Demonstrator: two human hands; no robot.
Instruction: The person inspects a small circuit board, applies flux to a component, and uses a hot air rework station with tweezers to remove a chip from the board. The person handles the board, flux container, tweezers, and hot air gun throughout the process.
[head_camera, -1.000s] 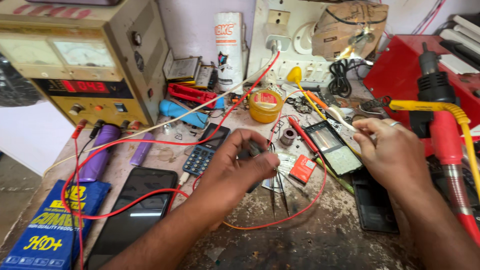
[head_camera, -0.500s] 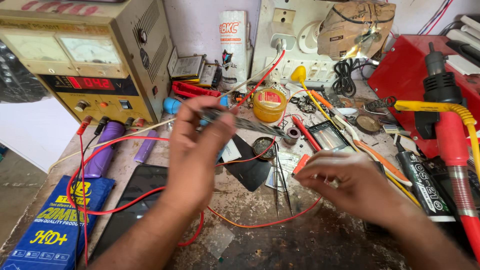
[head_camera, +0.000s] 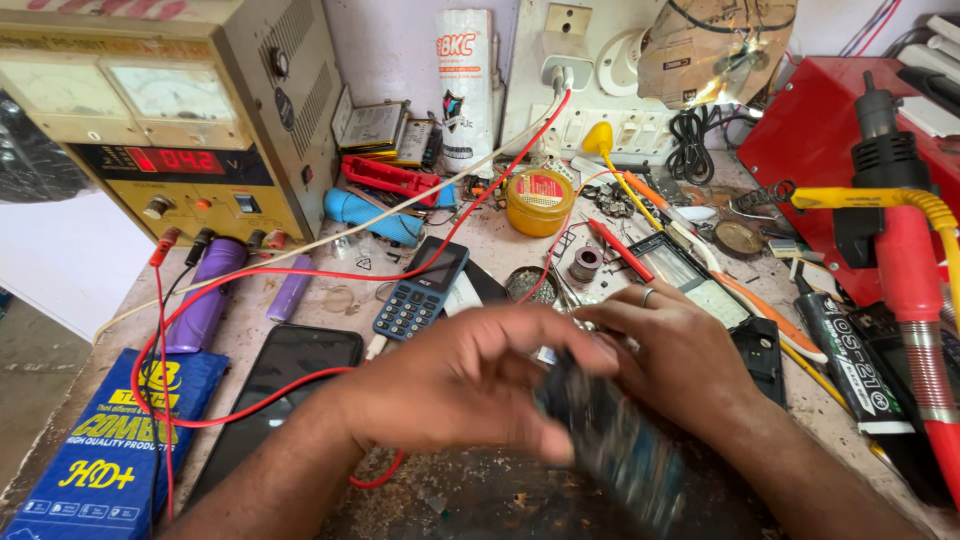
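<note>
Keypad phone (head_camera: 420, 290) and smartphone (head_camera: 275, 385) flank hands.

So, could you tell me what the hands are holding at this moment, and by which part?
Both the left hand and right hand grip a dark, motion-blurred flat object by its upper end; what it is cannot be told.

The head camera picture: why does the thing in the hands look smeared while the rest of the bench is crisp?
In the head view, motion blur smears the dark object held between the left hand and right hand; what it is cannot be told. The keypad phone and yellow tin stay sharp under soft, even light. Straight edges bow near the frame's borders, a wide-lens effect.
</note>
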